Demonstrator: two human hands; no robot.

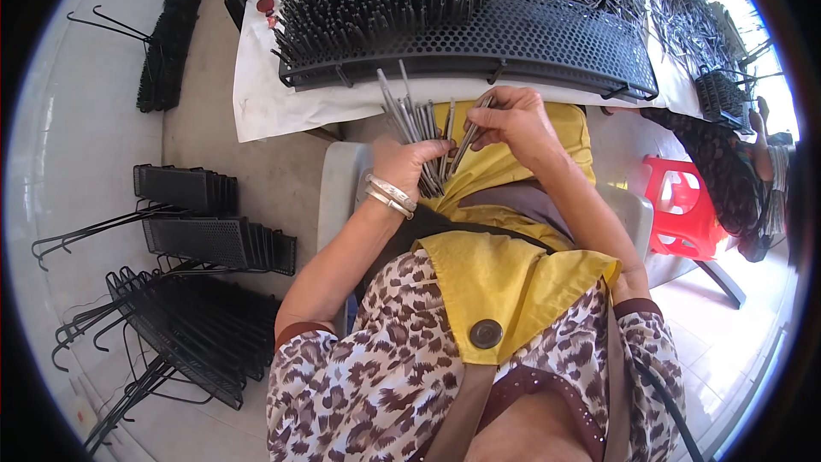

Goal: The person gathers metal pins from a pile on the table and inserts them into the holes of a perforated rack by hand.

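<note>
My left hand [398, 161] is closed around a loose bundle of thin grey rods [412, 124], which fan out above and below the fingers over my lap. Just to its right, my right hand [517, 127] pinches one or a few similar rods [466, 144] between thumb and fingers, held at a slant; their exact number is unclear. Beyond both hands lies a black perforated metal rack [556, 38] on the table. Its left part is filled with dark rods [368, 17] standing upright in the holes, while the holes on the right part show bare.
A white sheet [256, 107] covers the table, with heaps of loose rods [676, 34] behind the rack. Black hooked racks [205, 239] are stacked on the floor at left. A red stool [680, 214] and part of another person [718, 158] are at right.
</note>
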